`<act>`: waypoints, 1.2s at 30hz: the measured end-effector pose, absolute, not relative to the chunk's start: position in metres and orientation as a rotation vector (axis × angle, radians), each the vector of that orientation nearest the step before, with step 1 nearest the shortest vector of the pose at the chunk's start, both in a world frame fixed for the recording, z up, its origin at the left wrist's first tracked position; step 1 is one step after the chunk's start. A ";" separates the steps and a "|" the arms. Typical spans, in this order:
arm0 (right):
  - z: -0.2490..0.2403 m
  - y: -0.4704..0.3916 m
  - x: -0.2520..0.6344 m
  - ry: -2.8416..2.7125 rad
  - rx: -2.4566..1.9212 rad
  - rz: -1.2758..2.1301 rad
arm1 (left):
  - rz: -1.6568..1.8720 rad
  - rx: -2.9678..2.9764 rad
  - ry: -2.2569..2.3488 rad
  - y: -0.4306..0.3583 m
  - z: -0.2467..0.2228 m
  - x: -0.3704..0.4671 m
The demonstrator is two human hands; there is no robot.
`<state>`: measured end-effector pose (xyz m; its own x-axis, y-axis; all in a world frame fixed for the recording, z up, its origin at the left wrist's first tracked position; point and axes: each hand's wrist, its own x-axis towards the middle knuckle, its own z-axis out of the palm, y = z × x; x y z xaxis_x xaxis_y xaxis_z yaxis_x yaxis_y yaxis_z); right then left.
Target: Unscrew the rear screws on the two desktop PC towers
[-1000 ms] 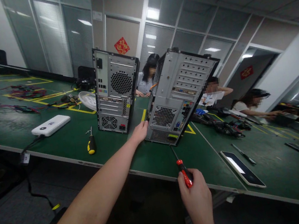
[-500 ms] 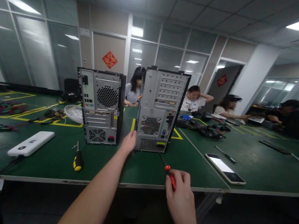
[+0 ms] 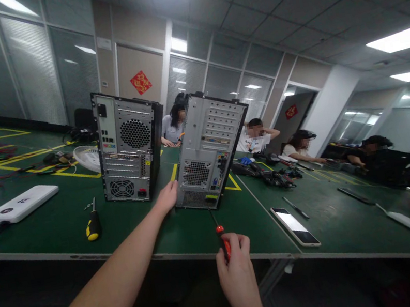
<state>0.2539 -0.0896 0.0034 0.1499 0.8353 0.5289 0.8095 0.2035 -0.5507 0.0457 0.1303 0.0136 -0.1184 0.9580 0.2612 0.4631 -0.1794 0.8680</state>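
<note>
My left hand (image 3: pixel 168 197) grips the lower left edge of a grey computer case (image 3: pixel 209 145); most of its fingers are hidden behind the side. The case is tilted, its rear panel facing me. My right hand (image 3: pixel 235 259), near the table's front edge, is closed around a red and black screwdriver (image 3: pixel 220 230). The blade points up at the bottom edge of the case; whether the tip touches is unclear. Left of my left hand stands a second computer case (image 3: pixel 127 145), its rear with fan grilles towards me.
A yellow and black screwdriver (image 3: pixel 93 225) and a white power bank (image 3: pixel 20 204) lie on the green table (image 3: pixel 124 235) at left. To the right are a phone (image 3: pixel 295 226), a thin dark tool (image 3: pixel 296 207) and tangled black cables (image 3: pixel 278 178). Several people sit beyond.
The whole view has shifted, so things appear further left. Both hands keep their holds, and the tilted case and red screwdriver stay in about the same place relative to each other.
</note>
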 end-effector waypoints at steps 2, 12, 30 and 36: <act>0.004 -0.090 0.254 -1.642 -1.584 0.052 | 1.269 1.633 1.571 0.130 0.013 0.045; -0.002 -0.085 0.256 -1.628 -1.594 0.002 | 1.306 1.627 1.550 0.134 0.011 0.047; -0.005 -0.085 0.254 -1.604 -1.546 0.072 | 1.261 1.633 1.565 0.127 0.018 0.046; -0.004 -0.087 0.254 -1.669 -1.573 0.059 | 1.263 1.631 1.554 0.130 0.015 0.046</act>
